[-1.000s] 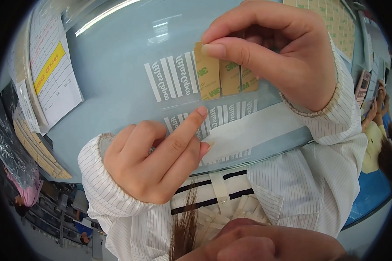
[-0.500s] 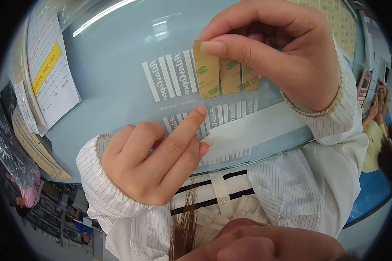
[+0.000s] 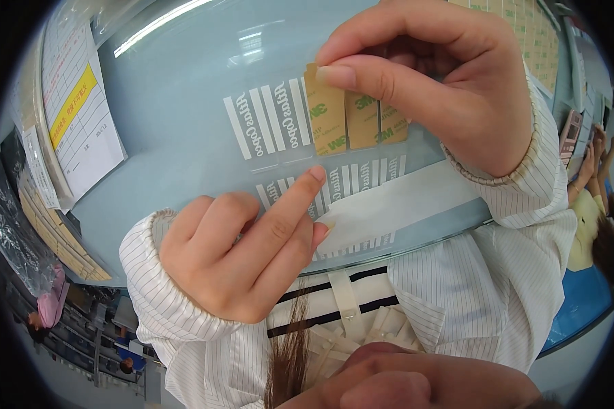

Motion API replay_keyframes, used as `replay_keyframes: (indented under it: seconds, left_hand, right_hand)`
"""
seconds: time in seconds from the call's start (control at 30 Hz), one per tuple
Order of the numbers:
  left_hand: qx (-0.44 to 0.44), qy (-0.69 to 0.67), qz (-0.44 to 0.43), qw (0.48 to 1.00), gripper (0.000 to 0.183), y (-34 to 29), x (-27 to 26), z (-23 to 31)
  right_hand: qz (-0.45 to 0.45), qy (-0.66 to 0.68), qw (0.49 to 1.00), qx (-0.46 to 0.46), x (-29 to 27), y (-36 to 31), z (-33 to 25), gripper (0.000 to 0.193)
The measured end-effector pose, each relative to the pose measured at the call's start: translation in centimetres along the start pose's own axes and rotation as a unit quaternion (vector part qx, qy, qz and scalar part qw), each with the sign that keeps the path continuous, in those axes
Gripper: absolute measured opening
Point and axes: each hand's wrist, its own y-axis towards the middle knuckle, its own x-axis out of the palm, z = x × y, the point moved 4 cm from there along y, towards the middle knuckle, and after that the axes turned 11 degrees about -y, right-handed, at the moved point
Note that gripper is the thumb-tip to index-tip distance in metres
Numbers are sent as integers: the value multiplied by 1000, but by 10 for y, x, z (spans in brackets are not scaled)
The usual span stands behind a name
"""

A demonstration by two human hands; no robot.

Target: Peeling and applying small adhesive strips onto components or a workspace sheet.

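My right hand (image 3: 430, 82) pinches the top edge of a tan adhesive-backed piece (image 3: 326, 116) with green print between thumb and index finger. Its lower end rests against a clear sheet (image 3: 300, 167) with rows of white bars and mirrored lettering. Two similar tan pieces (image 3: 363, 121) lie side by side to its right, partly covered by my hand. My left hand (image 3: 245, 252) has its index finger stretched out, the tip just below the held piece; the other fingers are bent and hold nothing visible. A white paper strip (image 3: 416, 198) lies over part of the sheet by its fingertips.
At the left stand papers with a yellow band (image 3: 75, 105) and a stack of tan sheets (image 3: 61, 235). A large tan sheet with green print (image 3: 532, 48) lies at the far right. Other people's hands (image 3: 590, 167) show beyond the right edge of the blue-grey tabletop (image 3: 177, 143).
The held tan piece has shifted very slightly right and down along with my right fingertips. My left hand has barely moved.
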Motion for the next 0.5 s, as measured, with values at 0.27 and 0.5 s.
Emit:
replay_keyframes:
  seconds: [0.27,0.5]
  left_hand:
    - [1,7,-3,1000,16,-1,0,1]
    - [-2,7,-3,1000,16,-1,1,2]
  right_hand:
    - [-9,7,997,71,-3,-1,-5,10]
    - [3,8,1000,21,0,0,1,11]
